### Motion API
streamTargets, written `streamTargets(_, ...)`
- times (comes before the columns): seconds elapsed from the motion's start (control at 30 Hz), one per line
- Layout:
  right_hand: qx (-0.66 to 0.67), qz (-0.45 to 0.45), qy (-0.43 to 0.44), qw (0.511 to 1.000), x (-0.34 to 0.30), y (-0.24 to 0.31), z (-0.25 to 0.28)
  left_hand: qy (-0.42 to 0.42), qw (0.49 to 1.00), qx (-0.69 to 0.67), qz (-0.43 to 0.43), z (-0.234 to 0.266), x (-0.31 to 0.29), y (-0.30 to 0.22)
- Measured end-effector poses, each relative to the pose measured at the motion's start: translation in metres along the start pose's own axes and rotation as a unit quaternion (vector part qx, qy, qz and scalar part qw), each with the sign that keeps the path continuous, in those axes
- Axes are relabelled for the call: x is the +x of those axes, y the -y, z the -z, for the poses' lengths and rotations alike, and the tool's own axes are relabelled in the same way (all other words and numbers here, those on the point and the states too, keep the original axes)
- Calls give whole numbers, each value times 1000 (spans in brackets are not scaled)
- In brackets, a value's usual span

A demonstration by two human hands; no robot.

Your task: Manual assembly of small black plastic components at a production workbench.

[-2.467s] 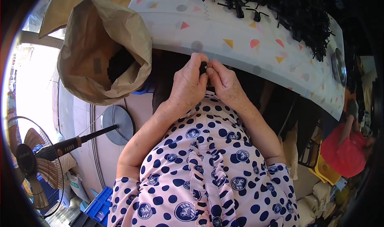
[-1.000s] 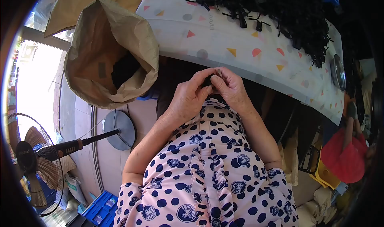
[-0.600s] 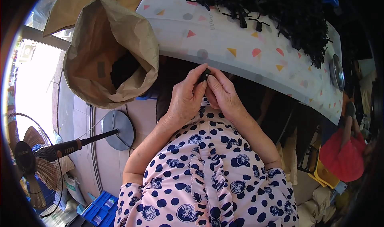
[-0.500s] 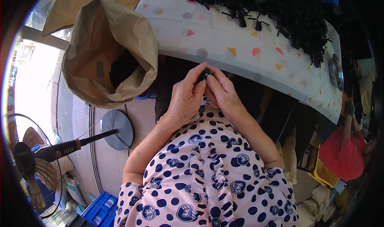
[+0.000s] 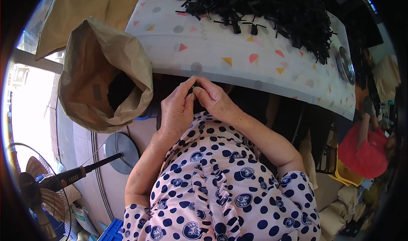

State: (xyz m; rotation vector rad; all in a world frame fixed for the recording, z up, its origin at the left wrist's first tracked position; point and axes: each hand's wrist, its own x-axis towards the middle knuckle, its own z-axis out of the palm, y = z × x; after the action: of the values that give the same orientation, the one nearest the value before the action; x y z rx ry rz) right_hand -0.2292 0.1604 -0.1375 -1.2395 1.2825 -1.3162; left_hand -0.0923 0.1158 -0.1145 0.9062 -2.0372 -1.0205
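Observation:
My left hand (image 5: 176,109) and my right hand (image 5: 213,99) meet in front of my lap, just short of the table's near edge. Fingers and thumbs of both pinch a small black part (image 5: 194,88), mostly covered by the fingertips. A large heap of black pieces with thin prongs (image 5: 272,11) covers the far part of the table (image 5: 165,41), which has a white cloth with coloured shapes. Left of my hands an open brown paper sack (image 5: 78,84) holds a dark mass of black pieces (image 5: 120,91) low inside.
A round metal dish (image 5: 346,66) sits at the table's right end. On the left a fan (image 5: 40,183) has its round base (image 5: 123,153) beside the sack. A blue crate (image 5: 111,231) is on the floor. Another person in red (image 5: 361,149) is at the far right.
Both hands have shifted left and slightly down in the picture, toward the sack, still pinching the black part, which is now more hidden. The whole view has shifted somewhat too.

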Motion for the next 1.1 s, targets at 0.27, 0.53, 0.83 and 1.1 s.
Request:
streamTargets(0.27, -464, -12, -225, 857, 60, 20, 136, -206, 974, 57, 79, 109, 19, 30)
streamTargets(0.53, -631, -72, -233, 736, 90, -14, 202, -80, 938, 322, 98, 149, 8, 102)
streamTargets(0.83, -496, 142, -225, 827, 53, 17, 148, -47, 983, -96, 151, 101, 21, 39)
streamTargets(1.1, -433, 393, 100, 805, 10, 39, 56, 254, 780, -531, 212, 37, 13, 16)
